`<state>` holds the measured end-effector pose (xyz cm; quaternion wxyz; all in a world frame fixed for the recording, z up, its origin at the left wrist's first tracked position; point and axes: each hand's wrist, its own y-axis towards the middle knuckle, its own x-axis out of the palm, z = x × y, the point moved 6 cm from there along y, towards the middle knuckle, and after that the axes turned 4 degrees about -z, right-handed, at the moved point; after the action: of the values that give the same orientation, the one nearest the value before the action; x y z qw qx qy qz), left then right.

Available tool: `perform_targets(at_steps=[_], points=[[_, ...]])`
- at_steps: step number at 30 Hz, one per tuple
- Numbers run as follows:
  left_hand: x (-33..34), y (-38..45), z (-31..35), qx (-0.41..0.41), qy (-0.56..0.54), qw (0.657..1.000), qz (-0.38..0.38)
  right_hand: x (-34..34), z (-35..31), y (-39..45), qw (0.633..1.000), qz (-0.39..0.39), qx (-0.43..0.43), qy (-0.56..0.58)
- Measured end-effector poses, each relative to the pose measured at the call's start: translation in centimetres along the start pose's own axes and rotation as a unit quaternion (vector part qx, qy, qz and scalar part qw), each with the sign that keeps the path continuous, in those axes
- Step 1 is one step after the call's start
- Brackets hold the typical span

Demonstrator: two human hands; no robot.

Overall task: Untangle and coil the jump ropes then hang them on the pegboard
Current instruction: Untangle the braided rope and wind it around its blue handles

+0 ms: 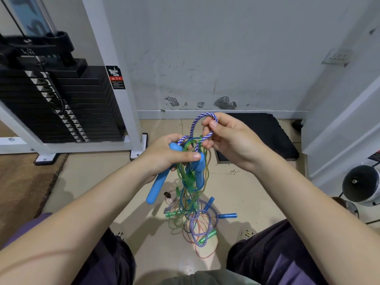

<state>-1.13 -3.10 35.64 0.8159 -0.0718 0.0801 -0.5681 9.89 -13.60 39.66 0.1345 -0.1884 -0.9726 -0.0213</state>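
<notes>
A tangle of jump ropes hangs from my hands down to the floor, with green, blue, orange and blue-and-white braided cords mixed together. My left hand grips two blue handles and a bunch of cords. My right hand pinches a loop of the blue-and-white braided rope and lifts it above the bundle. More cord, with green handles and blue handles, lies piled on the floor between my knees. No pegboard is in view.
A weight-stack machine with a white frame stands at the left. A black mat lies against the scuffed wall ahead. A white frame part and a metal cylinder sit at the right. The floor is beige tile.
</notes>
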Motion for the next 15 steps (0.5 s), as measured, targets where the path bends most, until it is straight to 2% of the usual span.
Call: perform_targets(at_steps=[4,9,15], points=[[0.6,0.0,0.0,0.008,0.02,1.0,-0.003,0.3,0.4,0.2,1.0,0.0,0.0,0.027],[-0.1,0.2,-0.1,0.006,0.051,0.999,-0.009,-0.7,-0.1,0.2,1.0,0.025,-0.016,0.005],[-1.9,0.2,0.2,0.019,0.049,0.995,0.079,-2.1,-0.4,-0.1,0.994,0.082,-0.014,-0.072]])
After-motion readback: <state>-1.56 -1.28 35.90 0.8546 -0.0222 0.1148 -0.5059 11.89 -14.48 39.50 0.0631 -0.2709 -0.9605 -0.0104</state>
